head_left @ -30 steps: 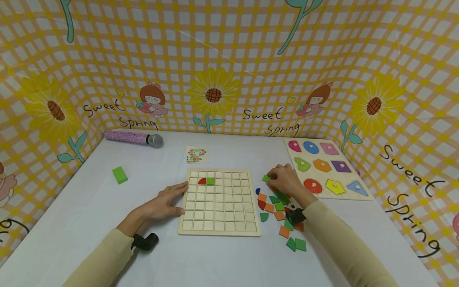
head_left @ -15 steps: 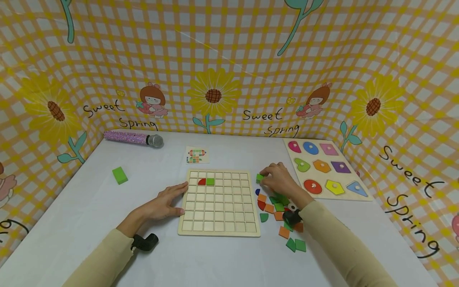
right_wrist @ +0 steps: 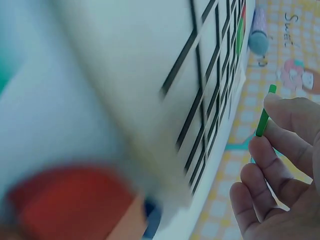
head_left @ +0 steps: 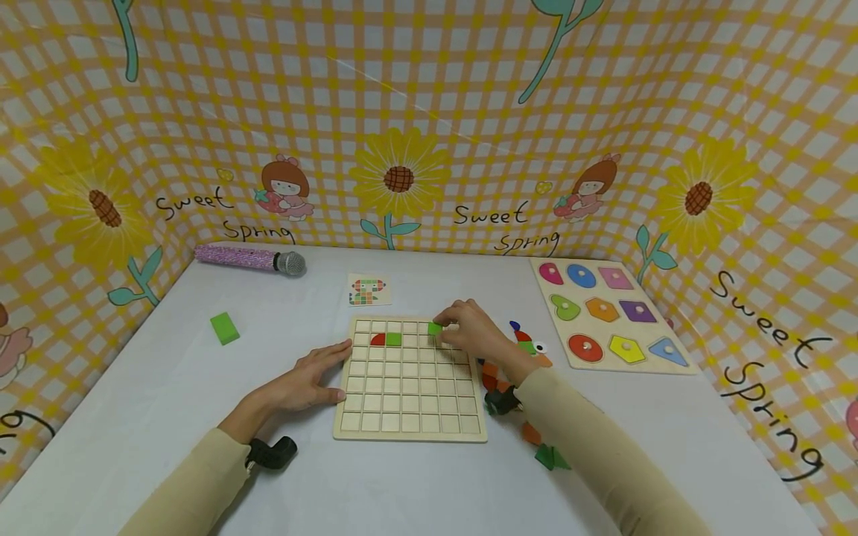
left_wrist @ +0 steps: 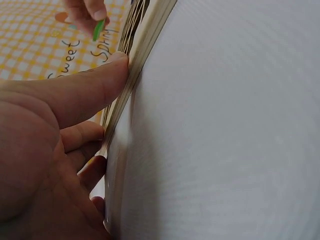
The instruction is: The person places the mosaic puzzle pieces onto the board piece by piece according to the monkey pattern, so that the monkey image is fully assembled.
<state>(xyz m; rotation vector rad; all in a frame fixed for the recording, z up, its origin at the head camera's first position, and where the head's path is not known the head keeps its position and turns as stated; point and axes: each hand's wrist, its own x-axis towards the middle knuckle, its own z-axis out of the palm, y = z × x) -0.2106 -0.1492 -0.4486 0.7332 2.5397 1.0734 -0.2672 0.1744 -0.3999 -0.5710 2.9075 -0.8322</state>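
Observation:
My right hand pinches a green square tile between thumb and forefinger, over the upper right of the wooden grid board. In the right wrist view the tile is held on edge, with the other fingers bent below it. At the board's left edge rests my left hand, thumb and fingertips touching the side; the left wrist view shows the thumb against the rim. A red quarter-circle tile and another green square sit side by side in the second row.
Loose tiles, such as a green one, lie right of the board, partly hidden by my right arm. Behind the board lies a pattern card. A knobbed shape puzzle is at right; a microphone and green block at left.
My right hand has carried the green square tile left from the loose tiles to over the board's upper right. The left hand has stayed at the board's edge.

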